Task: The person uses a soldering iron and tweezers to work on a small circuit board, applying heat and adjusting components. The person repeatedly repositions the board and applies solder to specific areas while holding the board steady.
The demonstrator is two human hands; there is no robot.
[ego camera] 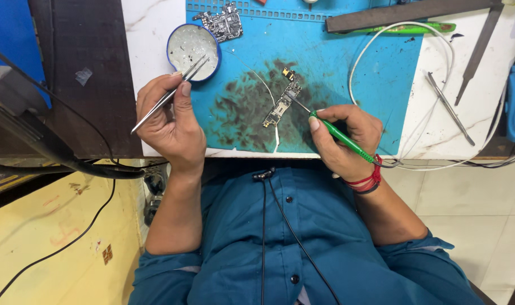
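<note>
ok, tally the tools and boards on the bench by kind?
Tweezers: 2, one in the left hand at, one on the counter
Soldering iron in the right hand: 1
Circuit boards: 2
Round tin: 1
Total: 6

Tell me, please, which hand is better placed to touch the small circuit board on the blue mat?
The right hand: its green-handled soldering iron has its tip at the small circuit board. The left hand holds metal tweezers over the round blue tin, off to the side.
</note>
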